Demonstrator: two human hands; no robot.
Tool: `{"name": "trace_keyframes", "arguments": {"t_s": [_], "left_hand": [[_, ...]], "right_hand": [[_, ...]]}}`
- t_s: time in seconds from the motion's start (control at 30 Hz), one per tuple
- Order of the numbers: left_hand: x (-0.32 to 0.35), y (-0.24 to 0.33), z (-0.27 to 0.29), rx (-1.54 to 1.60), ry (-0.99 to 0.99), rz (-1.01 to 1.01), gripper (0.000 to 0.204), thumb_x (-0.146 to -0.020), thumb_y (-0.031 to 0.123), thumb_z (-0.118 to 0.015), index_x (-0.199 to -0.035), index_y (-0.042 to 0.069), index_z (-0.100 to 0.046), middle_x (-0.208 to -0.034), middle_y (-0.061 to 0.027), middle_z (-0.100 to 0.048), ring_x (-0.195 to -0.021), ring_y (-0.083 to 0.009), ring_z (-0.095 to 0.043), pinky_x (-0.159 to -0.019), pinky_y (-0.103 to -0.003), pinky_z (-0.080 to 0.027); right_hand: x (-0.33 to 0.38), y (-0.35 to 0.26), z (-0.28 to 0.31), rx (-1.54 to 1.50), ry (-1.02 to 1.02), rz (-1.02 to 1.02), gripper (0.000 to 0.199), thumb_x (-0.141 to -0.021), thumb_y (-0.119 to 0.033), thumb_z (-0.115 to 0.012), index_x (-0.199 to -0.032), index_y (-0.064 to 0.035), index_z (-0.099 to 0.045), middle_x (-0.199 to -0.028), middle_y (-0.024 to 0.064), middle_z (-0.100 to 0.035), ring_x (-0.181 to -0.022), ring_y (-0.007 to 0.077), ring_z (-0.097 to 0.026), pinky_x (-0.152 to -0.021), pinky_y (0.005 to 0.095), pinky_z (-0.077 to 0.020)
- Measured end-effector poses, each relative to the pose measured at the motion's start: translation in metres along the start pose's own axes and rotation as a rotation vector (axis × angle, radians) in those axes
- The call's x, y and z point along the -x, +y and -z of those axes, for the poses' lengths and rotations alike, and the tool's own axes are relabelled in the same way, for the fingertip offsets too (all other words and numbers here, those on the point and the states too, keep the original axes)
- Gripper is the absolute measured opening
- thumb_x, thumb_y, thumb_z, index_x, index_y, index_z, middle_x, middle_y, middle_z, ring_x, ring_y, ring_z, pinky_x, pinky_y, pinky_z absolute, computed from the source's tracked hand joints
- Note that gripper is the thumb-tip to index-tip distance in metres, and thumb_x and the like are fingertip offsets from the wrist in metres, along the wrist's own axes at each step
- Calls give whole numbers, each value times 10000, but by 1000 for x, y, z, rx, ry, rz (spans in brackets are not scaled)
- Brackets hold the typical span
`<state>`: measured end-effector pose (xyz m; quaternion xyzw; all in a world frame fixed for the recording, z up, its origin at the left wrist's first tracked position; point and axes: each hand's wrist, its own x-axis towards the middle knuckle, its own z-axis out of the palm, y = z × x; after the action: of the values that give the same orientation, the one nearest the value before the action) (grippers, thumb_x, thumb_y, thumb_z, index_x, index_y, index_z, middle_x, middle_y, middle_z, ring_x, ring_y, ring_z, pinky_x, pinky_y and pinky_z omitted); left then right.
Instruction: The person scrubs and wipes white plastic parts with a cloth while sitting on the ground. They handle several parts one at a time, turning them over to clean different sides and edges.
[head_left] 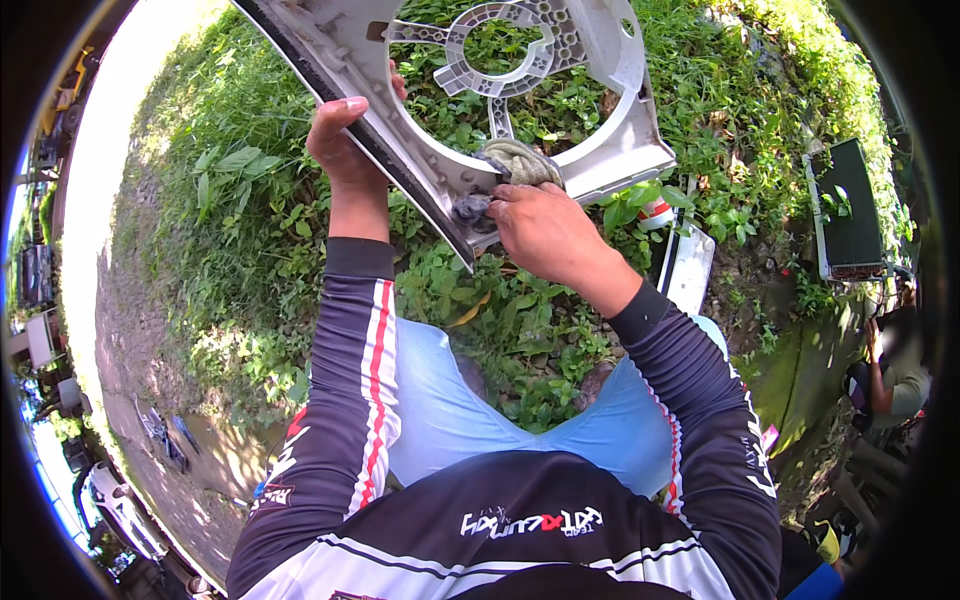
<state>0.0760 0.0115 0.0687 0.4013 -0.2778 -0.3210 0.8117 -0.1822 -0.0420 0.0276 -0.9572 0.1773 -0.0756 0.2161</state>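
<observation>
The white plastic fan housing (610, 110) is held up at 12 o'clock over the grass (250, 230), its round opening and inner ring open to the weeds behind. The left hand (340, 140) is clamped on the dark left edge at 11 o'clock, thumb over the rim. The right hand (545, 230) presses a bunched grey rag (520, 162) against the lower rim near the bottom corner — fingers closed on the cloth. A white panel (688, 265) lies in the weeds at 3 o'clock, a green box (850, 210) beyond it — free room lies leftward, toward the dirt path (130, 330).
</observation>
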Motion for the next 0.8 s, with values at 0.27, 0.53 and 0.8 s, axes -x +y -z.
{"name": "trace_keyframes", "arguments": {"t_s": [0.27,0.53,0.8], "left_hand": [[-6,-2,-2,31,71,-46,877,-738,321,-691,-1502,-39,-458,-1171,-251,-643,-978,-369,-702,-894,-474,-629],[0,-9,-32,8,79,-44,903,-712,309,-673,-1508,-53,-446,-1200,-263,-638,-996,-373,-704,-932,-470,-606],[6,-15,-37,51,33,12,835,-714,276,-687,-1435,-101,-498,-1159,-248,-662,-988,-376,-713,-927,-467,-606]], "right_hand": [[1,-15,-20,-624,48,117,283,-958,-81,-689,-1237,-51,-662,-1034,231,-745,-1046,449,-716,-916,565,-549],[-30,-13,-4,-620,52,-251,304,-953,-28,-704,-1250,-23,-639,-950,220,-747,-916,441,-741,-839,530,-579],[-9,-23,-17,-342,188,77,301,-943,-45,-584,-1207,69,-672,-1082,238,-670,-1035,425,-673,-904,483,-563]]}}
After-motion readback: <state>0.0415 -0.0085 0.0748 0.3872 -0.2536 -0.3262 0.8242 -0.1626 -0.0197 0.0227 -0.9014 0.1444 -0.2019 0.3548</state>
